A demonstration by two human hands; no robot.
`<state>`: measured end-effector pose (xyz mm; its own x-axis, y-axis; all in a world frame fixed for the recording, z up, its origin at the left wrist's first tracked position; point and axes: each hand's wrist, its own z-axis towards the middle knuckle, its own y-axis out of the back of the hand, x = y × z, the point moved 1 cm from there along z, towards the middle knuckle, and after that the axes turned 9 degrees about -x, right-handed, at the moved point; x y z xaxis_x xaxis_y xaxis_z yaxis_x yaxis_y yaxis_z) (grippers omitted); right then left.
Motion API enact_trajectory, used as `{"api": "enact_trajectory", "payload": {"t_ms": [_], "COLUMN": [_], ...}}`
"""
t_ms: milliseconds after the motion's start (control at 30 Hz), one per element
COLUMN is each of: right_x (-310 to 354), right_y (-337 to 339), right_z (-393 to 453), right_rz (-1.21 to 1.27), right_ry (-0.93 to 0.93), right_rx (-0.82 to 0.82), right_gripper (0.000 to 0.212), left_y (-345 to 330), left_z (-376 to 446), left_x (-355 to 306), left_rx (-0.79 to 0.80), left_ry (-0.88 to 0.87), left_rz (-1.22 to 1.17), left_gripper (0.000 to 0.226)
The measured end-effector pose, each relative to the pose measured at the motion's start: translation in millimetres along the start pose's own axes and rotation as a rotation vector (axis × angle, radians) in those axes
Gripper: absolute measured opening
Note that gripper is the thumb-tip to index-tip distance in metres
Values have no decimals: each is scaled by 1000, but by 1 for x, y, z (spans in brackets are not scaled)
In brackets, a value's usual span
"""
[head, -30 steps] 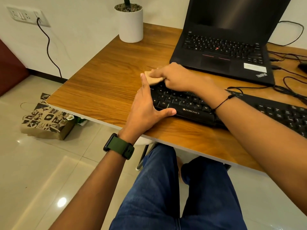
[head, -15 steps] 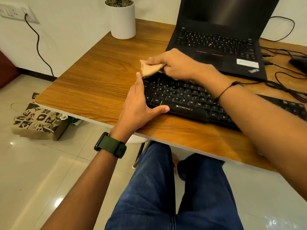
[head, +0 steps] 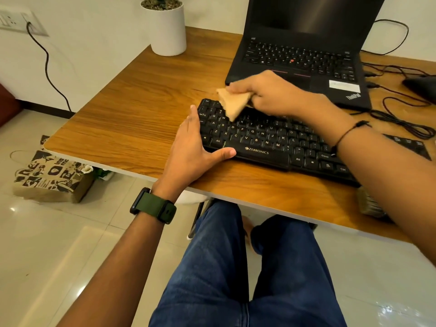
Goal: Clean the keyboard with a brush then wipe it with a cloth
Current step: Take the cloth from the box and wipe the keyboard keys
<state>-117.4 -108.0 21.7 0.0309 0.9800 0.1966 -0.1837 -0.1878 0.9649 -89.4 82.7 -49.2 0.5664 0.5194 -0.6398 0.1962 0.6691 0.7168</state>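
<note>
The black keyboard [head: 262,138] lies across the middle of the frame on the wooden worktop [head: 132,109], just in front of an open laptop [head: 304,55] at upper right. The right hand [head: 271,93] is closed around a folded tan cloth [head: 232,102], whose free corner hangs down onto the upper-left keys. The left hand [head: 195,149] is flat and open, grasping nothing: its palm rests on the worktop against the keyboard's left end and its thumb lies along the front edge, bracing it.

This looks like the wiping step, with the brushing presumably done (what appears to be the brush [head: 370,204] lies at the worktop's lower-right edge, half hidden by the right forearm). To wipe well, I would keep the left hand pressing the keyboard so it cannot slide, flatten the cloth under the fingers rather than dragging a loose corner, and work row by row from the left of the frame to the right with light, even pressure, so keys are not snagged or popped. The far rows near the laptop and the front edge deserve a pass too.

Counted: one keyboard, one cloth, one laptop, one white plant pot [head: 168,27] at upper centre, one printed paper bag [head: 54,175] on the floor at left, two hands, one green-strapped watch [head: 153,206] on the left wrist.
</note>
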Motion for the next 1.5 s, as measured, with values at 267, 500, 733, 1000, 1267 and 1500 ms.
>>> {"api": "enact_trajectory", "payload": {"t_ms": [267,500,733,1000,1267,1500], "right_x": [10,-46,9,-39,-44,-38], "right_y": [-18,19,0,9,30,2], "right_z": [-8,-62,-11,-68,-80,-69], "right_rz": [-48,-34,48,22,79,0], "right_ry": [112,-64,32,-34,-179,-73], "right_rx": [81,153,-32,97,-63,7], "right_gripper": [67,60,54,48,51,58], "left_y": [-1,-2,0,-1,0,1], "left_z": [1,0,1,0,-2,-3], "left_x": [1,2,4,1,-1,-3], "left_rx": [-9,-21,-8,-29,-24,-25], "left_ry": [9,15,6,18,21,17], "left_rz": [4,-26,-13,-18,-20,-1], "left_gripper": [122,122,124,120,119,117]}}
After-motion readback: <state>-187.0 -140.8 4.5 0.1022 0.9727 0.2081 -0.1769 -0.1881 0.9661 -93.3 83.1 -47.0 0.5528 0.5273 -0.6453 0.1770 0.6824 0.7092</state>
